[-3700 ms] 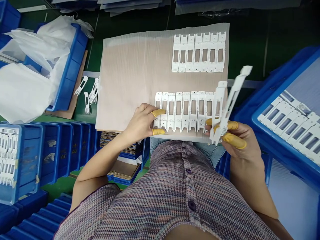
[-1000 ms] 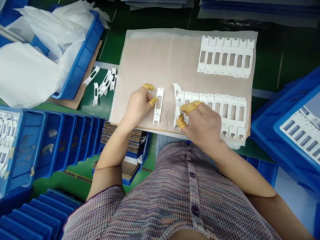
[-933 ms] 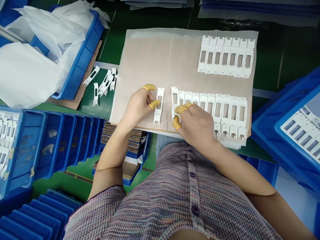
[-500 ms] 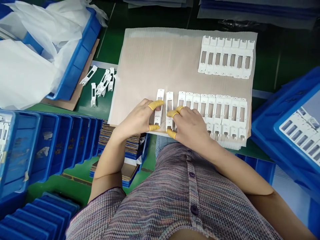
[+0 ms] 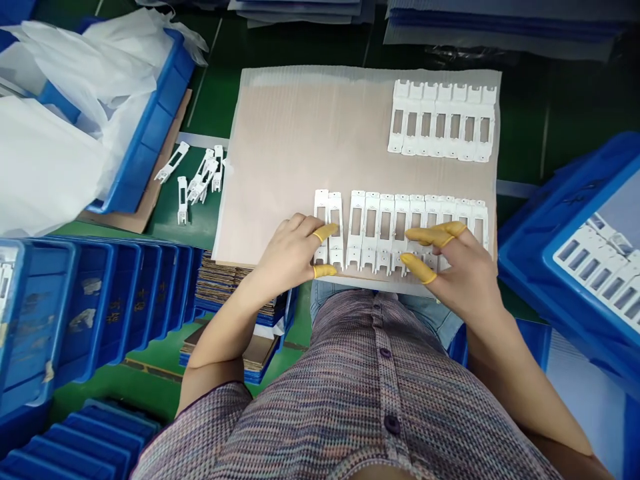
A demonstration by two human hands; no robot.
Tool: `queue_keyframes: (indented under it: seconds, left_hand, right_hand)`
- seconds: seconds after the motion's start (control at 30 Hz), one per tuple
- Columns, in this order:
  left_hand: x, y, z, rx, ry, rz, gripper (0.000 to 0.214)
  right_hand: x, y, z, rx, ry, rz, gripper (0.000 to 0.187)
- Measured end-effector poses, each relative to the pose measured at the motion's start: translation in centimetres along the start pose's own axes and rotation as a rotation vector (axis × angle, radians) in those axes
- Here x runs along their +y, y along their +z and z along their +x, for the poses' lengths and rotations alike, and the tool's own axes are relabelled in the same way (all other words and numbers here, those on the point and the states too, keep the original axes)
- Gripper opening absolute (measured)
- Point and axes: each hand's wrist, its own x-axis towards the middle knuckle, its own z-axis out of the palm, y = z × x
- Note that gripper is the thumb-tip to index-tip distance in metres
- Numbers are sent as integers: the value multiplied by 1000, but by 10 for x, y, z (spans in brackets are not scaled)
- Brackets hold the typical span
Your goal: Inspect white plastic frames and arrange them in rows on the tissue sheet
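Note:
My left hand (image 5: 287, 257), in yellow finger cots, has its thumb and index finger closed over a slim white plastic frame (image 5: 321, 203) with a slot in its middle. A second white frame (image 5: 336, 205) lies against its right side. My right hand (image 5: 463, 270), also in yellow cots, hovers over the row of white frames (image 5: 371, 220) standing side by side along the sheet's near edge. Its thumb and fingers are apart and hold nothing. A narrow gap separates the pair at my left hand from this row.
A pale sheet (image 5: 300, 127) covers the work surface, with a second row of frames (image 5: 440, 127) at its far right. Loose frames (image 5: 204, 175) lie left of it. Blue crates (image 5: 120, 293) stand at left, and a blue bin (image 5: 530, 233) at right.
My left hand has brought its frame up against the neighbouring one. My right hand has let go of that neighbour and moved right over the row, fingers spreading. The whole view has shifted slightly.

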Motion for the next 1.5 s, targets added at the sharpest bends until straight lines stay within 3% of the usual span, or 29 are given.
queue_keyframes:
  seconds: [0.13, 0.27, 0.53, 0.8, 0.9, 0.97, 1.07, 1.23, 1.37, 1.5]
  left_hand:
    - [2, -3, 1, -10, 20, -25, 70]
    - [1, -11, 5, 1, 39, -56, 69]
    - [-6, -5, 14, -28, 107, -70, 70]
    - [-2, -6, 9, -27, 61, -50, 72]
    - [-3, -11, -3, 67, 36, -90, 71]
    - [-4, -16, -21, 175, -9, -113, 54]
    - [-10, -23, -55, 292, -83, -87, 28]
    - [-26, -21, -102, 372, -212, 11, 42]
    - [-30, -13, -111, 371, -255, 15, 42]
    - [-29, -7, -107, 380, -237, -59, 23]
  right_hand:
    - [19, -16, -15, 142, 88, -13, 24]
    - [33, -25, -24, 233, 136, -49, 27]
    - [41, -26, -27, 269, 116, -46, 26]
    - [36, -19, -27, 294, 80, 7, 18]
    - [44, -21, -39, 317, -18, -32, 14]
    - [55, -26, -54, 313, -73, -117, 14]
    - [70, -38, -84, 307, -3, -244, 10]
    - [78, -49, -116, 260, 33, -267, 12]
    - [78, -42, -120, 149, 39, -246, 14]
    - [89, -34, -121, 203, -51, -294, 25]
